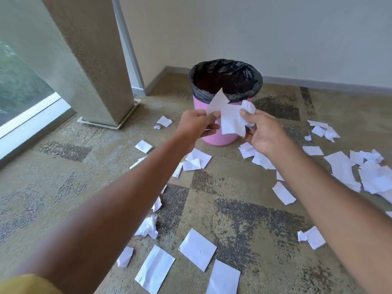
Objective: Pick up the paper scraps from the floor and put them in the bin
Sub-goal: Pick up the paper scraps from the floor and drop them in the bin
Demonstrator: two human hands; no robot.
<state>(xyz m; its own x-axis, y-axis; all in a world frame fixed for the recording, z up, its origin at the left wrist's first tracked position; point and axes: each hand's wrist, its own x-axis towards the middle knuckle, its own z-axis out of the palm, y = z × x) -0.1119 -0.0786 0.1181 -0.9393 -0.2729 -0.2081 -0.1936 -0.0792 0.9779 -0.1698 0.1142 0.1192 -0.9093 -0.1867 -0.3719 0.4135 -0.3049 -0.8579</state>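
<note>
A pink bin [220, 139] lined with a black bag [224, 79] stands on the carpet near the wall. In front of it, just below its rim, my left hand [195, 126] pinches a pointed white paper scrap [217, 101]. My right hand [265, 134] grips a larger scrap [231, 122] together with a crumpled piece [249, 108]. Both arms reach forward. Several white paper scraps [197, 249] lie scattered over the floor around and in front of the bin.
A textured pillar [91, 60] rises at the left, with a floor-level window [23, 85] beyond it. A pale wall [275, 35] with a skirting board runs behind the bin. A dense heap of scraps [371, 177] lies at the right. Patterned carpet [63, 177] covers the floor.
</note>
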